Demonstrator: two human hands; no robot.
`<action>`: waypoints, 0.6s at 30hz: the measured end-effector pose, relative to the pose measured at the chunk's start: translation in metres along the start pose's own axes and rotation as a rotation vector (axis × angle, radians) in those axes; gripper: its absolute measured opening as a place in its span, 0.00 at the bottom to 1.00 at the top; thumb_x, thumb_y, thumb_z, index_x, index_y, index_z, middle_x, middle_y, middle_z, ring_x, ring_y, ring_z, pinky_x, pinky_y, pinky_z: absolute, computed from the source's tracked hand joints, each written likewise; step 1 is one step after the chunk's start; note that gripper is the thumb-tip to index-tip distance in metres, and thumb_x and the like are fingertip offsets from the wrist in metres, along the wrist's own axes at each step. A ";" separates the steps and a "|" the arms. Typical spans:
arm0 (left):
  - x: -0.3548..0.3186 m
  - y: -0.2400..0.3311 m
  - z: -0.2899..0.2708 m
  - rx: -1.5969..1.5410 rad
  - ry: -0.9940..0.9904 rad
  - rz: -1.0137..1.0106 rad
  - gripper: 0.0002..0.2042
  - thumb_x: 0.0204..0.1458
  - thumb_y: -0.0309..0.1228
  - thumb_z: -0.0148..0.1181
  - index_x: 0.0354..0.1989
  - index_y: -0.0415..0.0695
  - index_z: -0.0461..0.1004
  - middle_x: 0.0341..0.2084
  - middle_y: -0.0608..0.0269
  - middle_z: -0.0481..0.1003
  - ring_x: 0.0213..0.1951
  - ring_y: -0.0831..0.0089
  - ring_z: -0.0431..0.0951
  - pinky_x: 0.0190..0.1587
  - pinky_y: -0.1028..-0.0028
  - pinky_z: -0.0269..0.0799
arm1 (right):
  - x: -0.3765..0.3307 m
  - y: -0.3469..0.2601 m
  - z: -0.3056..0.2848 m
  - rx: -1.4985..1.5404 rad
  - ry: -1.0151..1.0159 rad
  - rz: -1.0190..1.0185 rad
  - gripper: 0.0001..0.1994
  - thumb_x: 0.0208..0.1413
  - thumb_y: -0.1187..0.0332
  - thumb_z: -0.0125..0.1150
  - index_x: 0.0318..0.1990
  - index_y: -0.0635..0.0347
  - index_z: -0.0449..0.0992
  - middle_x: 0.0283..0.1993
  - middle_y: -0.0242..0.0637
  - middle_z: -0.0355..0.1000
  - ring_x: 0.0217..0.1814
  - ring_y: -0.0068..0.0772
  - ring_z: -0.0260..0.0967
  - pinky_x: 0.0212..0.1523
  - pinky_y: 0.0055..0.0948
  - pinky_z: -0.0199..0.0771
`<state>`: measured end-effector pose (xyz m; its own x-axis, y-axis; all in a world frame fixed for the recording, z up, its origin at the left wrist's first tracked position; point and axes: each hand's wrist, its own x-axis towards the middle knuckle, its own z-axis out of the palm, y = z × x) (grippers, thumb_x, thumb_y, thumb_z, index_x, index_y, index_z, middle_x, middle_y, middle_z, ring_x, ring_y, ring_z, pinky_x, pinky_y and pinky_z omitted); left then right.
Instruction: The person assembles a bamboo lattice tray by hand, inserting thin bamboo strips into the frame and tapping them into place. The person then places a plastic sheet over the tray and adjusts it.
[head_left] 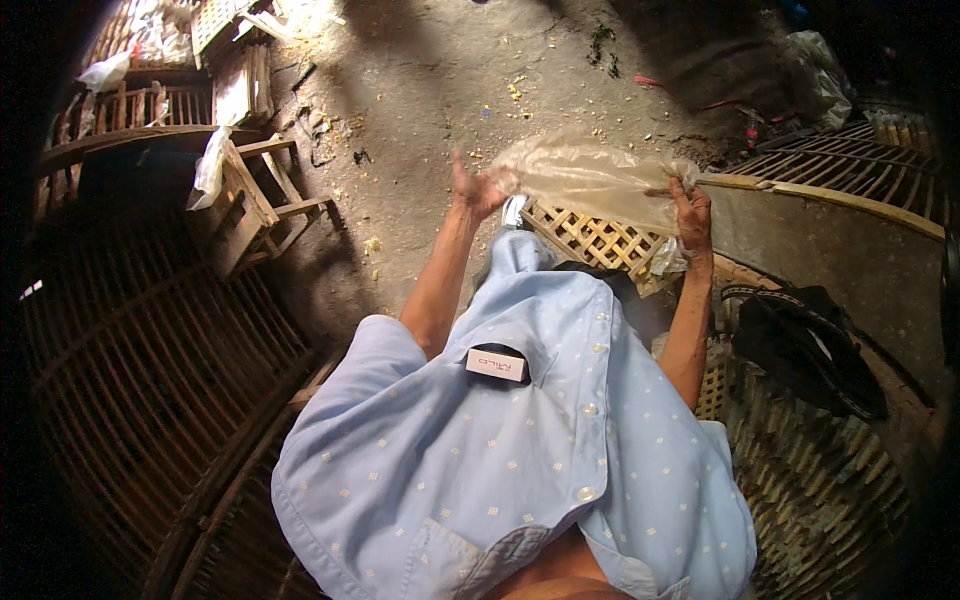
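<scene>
A clear, crinkled plastic bag [600,180] is stretched sideways between my two hands, above the floor and a woven bamboo lattice piece [590,235]. My left hand [484,191] has its thumb sticking up, while its fingers close on the bag's left end; the plastic partly covers the fingertips. At the other end, my right hand [692,212] grips the bag's gathered edge with bent fingers. Just below that hand hangs or lies a small crumpled bit of clear plastic [668,256]; I cannot tell whether it belongs to the bag.
Slatted bamboo crates [150,370] fill the left side. A small wooden stool [262,205] stands at the upper left with plastic on it. To the right are a black bag [810,345] and a curved bamboo rim [830,195]. Yellowish scraps litter the concrete floor [420,110].
</scene>
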<state>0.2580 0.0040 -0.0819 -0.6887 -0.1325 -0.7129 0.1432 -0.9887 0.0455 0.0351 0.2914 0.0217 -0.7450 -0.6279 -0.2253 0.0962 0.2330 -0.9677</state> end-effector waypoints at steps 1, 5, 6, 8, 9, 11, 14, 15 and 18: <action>-0.009 -0.005 0.007 0.072 -0.114 -0.105 0.39 0.57 0.62 0.48 0.64 0.36 0.61 0.50 0.50 0.75 0.50 0.60 0.77 0.51 0.59 0.77 | 0.003 -0.014 0.000 0.079 -0.073 0.026 0.12 0.64 0.63 0.56 0.45 0.62 0.79 0.36 0.30 0.77 0.32 0.19 0.67 0.34 0.23 0.69; 0.012 -0.045 0.031 0.748 -0.257 -0.212 0.30 0.59 0.53 0.54 0.58 0.39 0.69 0.42 0.56 0.75 0.41 0.66 0.75 0.43 0.67 0.75 | 0.015 -0.013 -0.058 -0.026 -0.234 0.165 0.21 0.62 0.54 0.57 0.53 0.62 0.75 0.43 0.36 0.76 0.48 0.26 0.71 0.46 0.31 0.71; 0.012 -0.056 0.038 0.736 -0.213 -0.163 0.26 0.60 0.51 0.54 0.56 0.40 0.70 0.41 0.58 0.74 0.39 0.68 0.74 0.41 0.68 0.73 | 0.013 -0.006 -0.063 -0.003 -0.159 0.017 0.28 0.60 0.46 0.54 0.57 0.61 0.71 0.48 0.39 0.73 0.52 0.32 0.69 0.50 0.37 0.71; 0.014 -0.078 0.052 0.713 -0.131 -0.067 0.20 0.63 0.46 0.52 0.52 0.42 0.73 0.37 0.61 0.74 0.34 0.72 0.71 0.38 0.71 0.70 | 0.008 0.006 -0.075 0.005 -0.001 -0.285 0.43 0.55 0.32 0.49 0.64 0.61 0.63 0.57 0.44 0.68 0.62 0.42 0.65 0.57 0.49 0.69; 0.026 -0.090 0.043 0.598 -0.139 0.007 0.20 0.64 0.46 0.52 0.53 0.42 0.72 0.38 0.61 0.74 0.36 0.72 0.72 0.40 0.71 0.71 | 0.003 -0.004 -0.059 0.489 0.074 -0.143 0.45 0.54 0.29 0.48 0.66 0.60 0.61 0.60 0.45 0.66 0.63 0.47 0.64 0.59 0.55 0.68; 0.015 -0.106 0.066 0.438 -0.167 0.075 0.21 0.65 0.45 0.50 0.57 0.42 0.69 0.48 0.58 0.74 0.45 0.68 0.76 0.49 0.67 0.74 | -0.008 0.001 -0.034 0.998 0.100 0.204 0.48 0.53 0.30 0.51 0.70 0.58 0.53 0.69 0.45 0.57 0.64 0.52 0.63 0.56 0.65 0.70; 0.015 -0.124 0.070 0.260 -0.356 -0.002 0.21 0.63 0.41 0.55 0.59 0.41 0.68 0.50 0.57 0.74 0.51 0.63 0.75 0.53 0.60 0.76 | -0.017 0.032 0.038 0.531 -0.012 0.370 0.36 0.59 0.43 0.57 0.62 0.64 0.63 0.57 0.46 0.69 0.58 0.44 0.69 0.49 0.56 0.80; 0.000 -0.125 0.081 0.354 -0.264 0.037 0.21 0.63 0.41 0.55 0.59 0.41 0.68 0.52 0.56 0.73 0.52 0.61 0.75 0.51 0.59 0.77 | -0.008 0.035 0.062 0.279 0.140 0.521 0.21 0.61 0.52 0.59 0.49 0.62 0.72 0.44 0.35 0.74 0.46 0.36 0.74 0.44 0.47 0.82; 0.015 -0.137 0.063 0.319 -0.290 -0.032 0.22 0.66 0.42 0.46 0.64 0.44 0.62 0.58 0.55 0.69 0.57 0.59 0.71 0.58 0.54 0.69 | 0.007 0.069 0.071 0.245 0.436 0.244 0.13 0.64 0.59 0.56 0.39 0.61 0.74 0.34 0.29 0.73 0.35 0.27 0.71 0.37 0.35 0.78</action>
<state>0.1832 0.1330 -0.0552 -0.8671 -0.0705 -0.4931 -0.0771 -0.9590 0.2728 0.0838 0.2502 -0.0544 -0.8809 -0.1999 -0.4290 0.4124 0.1207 -0.9030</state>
